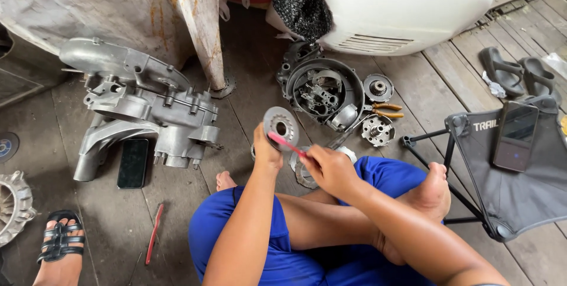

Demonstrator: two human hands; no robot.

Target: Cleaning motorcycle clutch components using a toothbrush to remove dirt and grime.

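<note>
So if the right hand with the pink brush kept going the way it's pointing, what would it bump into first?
Most likely the round metal disc that the left hand holds up. The right hand aims the pink brush up and leftward, and its tip seems to touch the disc already, though depth is hard to judge.

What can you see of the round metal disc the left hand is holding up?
The round metal disc is grey, dull and grimy, with a dark central hole and a stepped, ringed face. The left hand holds its lower edge, upright, face toward the camera, above the wooden floor. The right hand lays a pink brush against its lower face.
</note>
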